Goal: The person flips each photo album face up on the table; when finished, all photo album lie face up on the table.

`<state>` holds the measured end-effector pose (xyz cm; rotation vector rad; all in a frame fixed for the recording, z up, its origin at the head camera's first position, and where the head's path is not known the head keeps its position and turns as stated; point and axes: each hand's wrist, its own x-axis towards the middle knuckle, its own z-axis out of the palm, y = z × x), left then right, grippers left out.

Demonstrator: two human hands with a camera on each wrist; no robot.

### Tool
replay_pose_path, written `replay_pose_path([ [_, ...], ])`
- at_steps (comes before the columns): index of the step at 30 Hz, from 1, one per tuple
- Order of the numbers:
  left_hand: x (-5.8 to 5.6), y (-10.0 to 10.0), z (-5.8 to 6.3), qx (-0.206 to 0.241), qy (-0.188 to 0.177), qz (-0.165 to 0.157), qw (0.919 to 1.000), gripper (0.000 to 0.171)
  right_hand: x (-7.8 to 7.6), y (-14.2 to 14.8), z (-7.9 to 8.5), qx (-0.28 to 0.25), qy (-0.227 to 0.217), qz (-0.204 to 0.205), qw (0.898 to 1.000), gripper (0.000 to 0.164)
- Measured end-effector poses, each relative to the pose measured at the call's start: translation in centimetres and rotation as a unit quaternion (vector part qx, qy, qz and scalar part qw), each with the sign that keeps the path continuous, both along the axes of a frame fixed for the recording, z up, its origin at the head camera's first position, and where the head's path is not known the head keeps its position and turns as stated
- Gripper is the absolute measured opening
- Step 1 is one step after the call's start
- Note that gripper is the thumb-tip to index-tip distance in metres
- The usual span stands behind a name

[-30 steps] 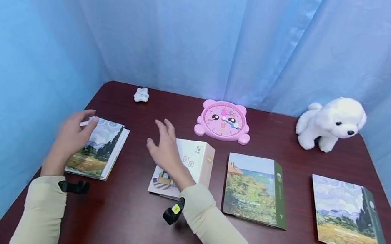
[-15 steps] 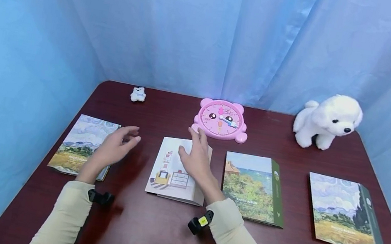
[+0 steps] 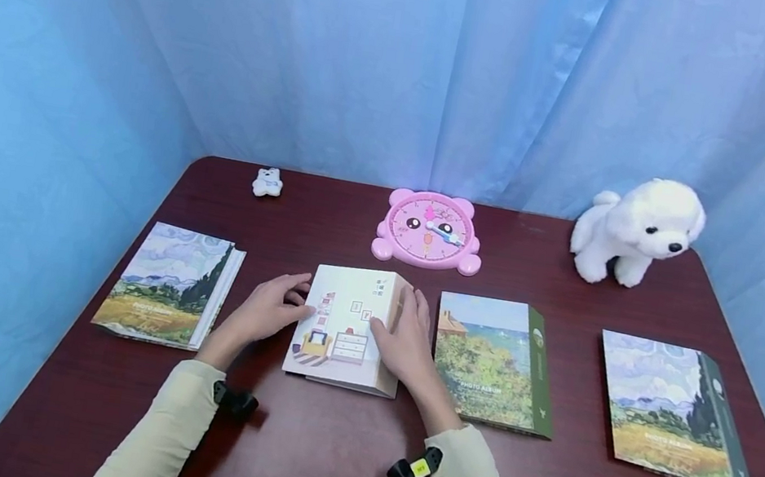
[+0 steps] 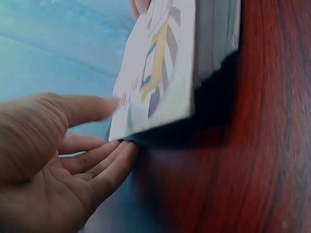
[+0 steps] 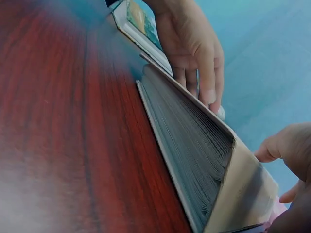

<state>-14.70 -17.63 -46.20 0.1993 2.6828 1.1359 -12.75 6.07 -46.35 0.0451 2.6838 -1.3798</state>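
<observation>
A white photo album (image 3: 341,339) with a drawn armchair and dresser lies at the centre of the table. My left hand (image 3: 265,310) is at its left edge; in the left wrist view the thumb (image 4: 92,108) touches the cover and the other fingers reach beneath the overhanging cover edge. My right hand (image 3: 408,340) holds the album from the right, thumb on the cover and fingers along the spine (image 5: 245,189). The thick pages show at the album's near side in the right wrist view.
A landscape photo album (image 3: 168,281) lies left, a green-spined album (image 3: 486,361) right of centre, and another landscape album (image 3: 675,414) far right. Behind them are a small white bear figure (image 3: 268,182), a pink toy clock (image 3: 428,230) and a white plush dog (image 3: 639,231). Blue curtains (image 3: 350,60) enclose the table.
My left hand has moved right from the left album to the white album's left edge. My right hand has shifted right from over the cover to its spine side and taken hold.
</observation>
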Motion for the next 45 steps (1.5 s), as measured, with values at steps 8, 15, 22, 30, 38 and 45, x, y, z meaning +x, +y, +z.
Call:
replay_pose_path([
  [8,-0.1,0.6,0.3,-0.008,-0.029,0.0,0.9995,0.06,1.1,0.5,-0.3,-0.013,-0.007,0.024,1.0,0.074],
  [15,-0.2,1.3,0.5,-0.009,-0.026,-0.014,0.9995,0.062,1.3,1.2,-0.7,-0.041,0.022,0.019,0.999,0.067],
  [22,-0.5,2.3,0.9,-0.011,-0.026,-0.015,0.9995,0.063,1.3,1.7,-0.9,-0.158,0.015,0.013,0.987,0.061],
  [30,-0.5,2.7,0.7,-0.002,-0.026,-0.013,0.9996,0.064,1.4,2.1,0.1,-0.155,0.016,0.019,0.988,0.06],
  [38,-0.2,3.6,1.0,-0.015,-0.029,0.007,0.9994,0.067,1.0,2.4,1.7,-0.142,0.005,0.024,0.99,0.062],
  [45,-0.1,4.3,1.2,-0.036,-0.043,0.019,0.9982,0.066,0.8,2.7,2.5,-0.212,-0.033,0.034,0.976,0.07],
])
